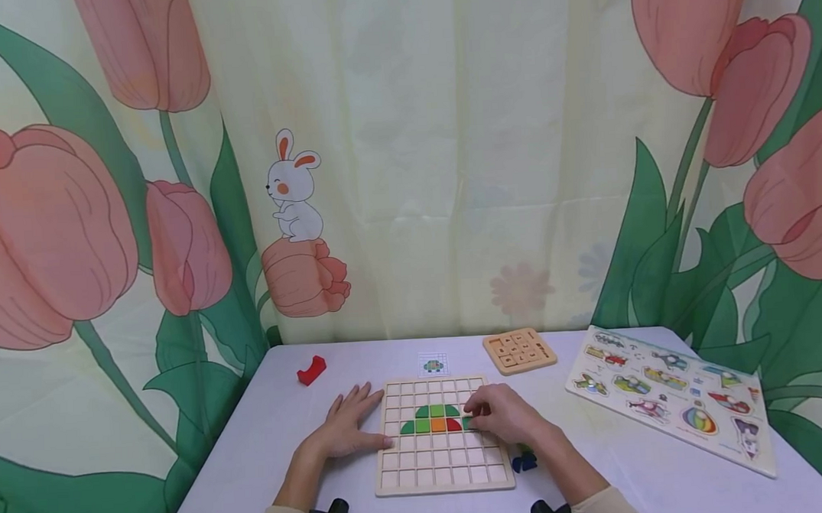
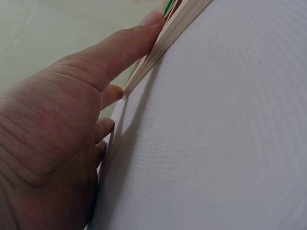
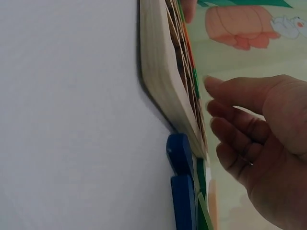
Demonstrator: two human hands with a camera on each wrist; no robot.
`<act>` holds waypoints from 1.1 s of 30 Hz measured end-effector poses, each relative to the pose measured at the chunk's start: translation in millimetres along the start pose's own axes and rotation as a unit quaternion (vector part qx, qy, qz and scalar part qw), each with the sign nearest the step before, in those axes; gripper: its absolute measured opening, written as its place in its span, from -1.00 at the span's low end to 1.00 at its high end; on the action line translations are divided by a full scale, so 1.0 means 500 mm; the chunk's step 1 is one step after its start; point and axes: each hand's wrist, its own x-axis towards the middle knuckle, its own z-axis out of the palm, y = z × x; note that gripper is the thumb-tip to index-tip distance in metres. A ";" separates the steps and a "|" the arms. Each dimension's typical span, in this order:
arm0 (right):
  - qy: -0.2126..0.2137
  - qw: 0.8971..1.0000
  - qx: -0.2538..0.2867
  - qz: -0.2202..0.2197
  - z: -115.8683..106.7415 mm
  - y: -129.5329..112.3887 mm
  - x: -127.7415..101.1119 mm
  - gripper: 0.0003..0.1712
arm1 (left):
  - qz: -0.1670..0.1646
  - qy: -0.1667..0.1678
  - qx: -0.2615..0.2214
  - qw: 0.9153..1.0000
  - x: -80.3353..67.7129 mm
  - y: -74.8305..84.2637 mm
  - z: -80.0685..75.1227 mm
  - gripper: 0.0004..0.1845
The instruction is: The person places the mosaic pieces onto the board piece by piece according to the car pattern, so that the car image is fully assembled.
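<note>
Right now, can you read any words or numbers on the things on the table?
None can be read.
small wooden tile board: dark marks on its tiles, too small to read.
vehicle puzzle board: pictures only, any print too blurred.
small card: a tiny picture, no legible text.

hands: two, left (image 1: 347, 426), right (image 1: 506, 416)
grid boards: one (image 1: 442, 469)
small boards: one (image 1: 520, 350)
vehicle puzzles: one (image 1: 672, 394)
red blocks: one (image 1: 311, 369)
cards: one (image 1: 432, 363)

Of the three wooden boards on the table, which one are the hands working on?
The square wooden grid board at the near edge, with coloured tiles in it. The left hand rests flat beside it, the right hand over it; the other two lie untouched farther right.
</note>
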 end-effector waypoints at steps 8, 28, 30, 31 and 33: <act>0.061 0.998 0.001 0.010 -0.040 0.018 -0.018 -0.81 | -0.002 0.003 0.011 1.000 0.005 -0.002 0.002 0.16; 0.059 0.995 0.015 0.082 -0.098 0.076 -0.047 -0.76 | 0.002 0.002 0.008 1.000 0.005 -0.006 0.005 0.16; 0.045 0.995 0.018 0.082 -0.099 0.081 -0.048 -0.76 | 0.002 0.001 0.008 1.000 0.005 -0.005 0.005 0.16; 0.039 0.996 0.019 0.082 -0.099 0.083 -0.048 -0.77 | 0.001 0.002 0.008 1.000 0.004 -0.005 0.005 0.16; 0.027 0.996 0.020 0.083 -0.100 0.087 -0.048 -0.78 | 0.000 0.001 0.007 1.000 0.004 -0.005 0.005 0.17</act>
